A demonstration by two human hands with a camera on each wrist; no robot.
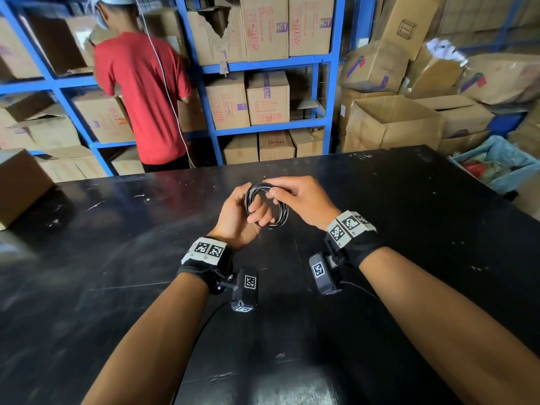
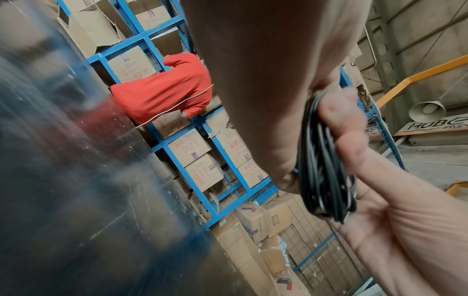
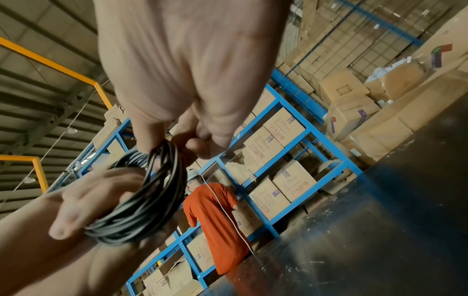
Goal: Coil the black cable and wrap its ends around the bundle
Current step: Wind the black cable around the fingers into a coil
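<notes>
The black cable (image 1: pixel 283 215) is wound into a small round coil, held a little above the black table between both hands. My left hand (image 1: pixel 241 210) has its fingers pushed through the ring, with the thumb over the top. My right hand (image 1: pixel 295 194) pinches the coil's upper edge from the right. In the left wrist view the strands (image 2: pixel 321 160) run bunched across my left fingers (image 2: pixel 341 118). In the right wrist view the coil (image 3: pixel 152 200) loops round the left fingers (image 3: pixel 83 200), and my right fingertips (image 3: pixel 157 144) grip its top. No loose end shows.
The scuffed black table (image 1: pixel 380 258) spreads all round the hands. A brown box (image 1: pixel 20 185) sits on its left edge. Beyond the far edge a person in a red shirt (image 1: pixel 146 97) faces blue shelves (image 1: pixel 217 141) of cartons. Open cartons (image 1: pixel 391 124) and a blue bin (image 1: pixel 502 168) stand at the right.
</notes>
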